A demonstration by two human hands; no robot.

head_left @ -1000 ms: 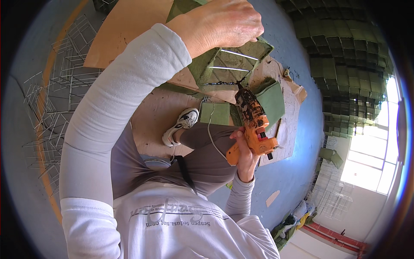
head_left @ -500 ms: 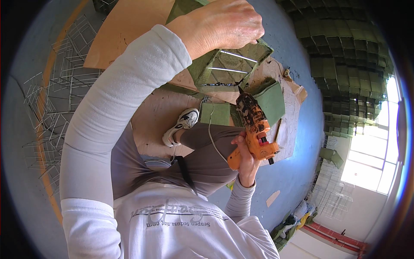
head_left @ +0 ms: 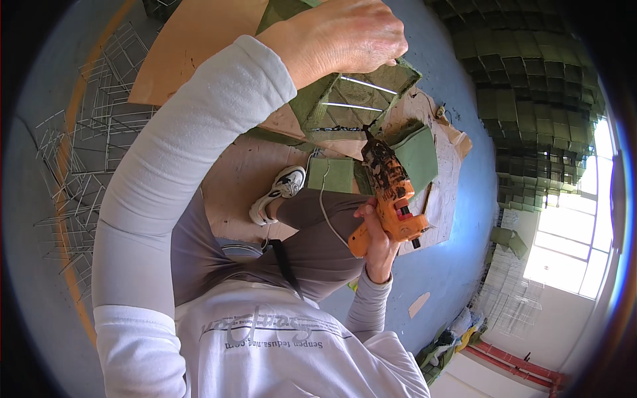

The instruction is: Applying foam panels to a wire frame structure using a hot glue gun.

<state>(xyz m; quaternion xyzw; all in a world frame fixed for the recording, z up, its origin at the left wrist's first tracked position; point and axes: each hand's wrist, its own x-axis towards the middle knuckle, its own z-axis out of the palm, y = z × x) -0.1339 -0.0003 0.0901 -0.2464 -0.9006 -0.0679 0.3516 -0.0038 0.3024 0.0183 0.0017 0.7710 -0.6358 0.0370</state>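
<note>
My right hand [head_left: 379, 245] is wrapped round the handle of an orange glue gun [head_left: 391, 189], its front coated in dark residue. The gun points up, with its nozzle at the lower edge of a green fabric-covered wire frame [head_left: 318, 109]. Along that edge runs a dark strip of glue [head_left: 335, 129], and two bare wires cross the frame's opening. Above, my left hand [head_left: 348, 36] is closed on the frame's upper part; its fingertips are mostly hidden behind the hand. A pale cord [head_left: 325, 199] hangs near the gun's handle.
Green fabric pieces [head_left: 415, 156] lie on a stained board [head_left: 448, 192] beside the frame. Bare wire racks [head_left: 109, 106] stand on the floor at left. Stacked green boxes [head_left: 531, 86] fill the far right, near a window [head_left: 574, 232]. My shoe [head_left: 290, 182] rests below the frame.
The glue gun has shifted slightly left and up, its nozzle now at the right end of the dark glue strip. My left hand and the frame have barely moved.
</note>
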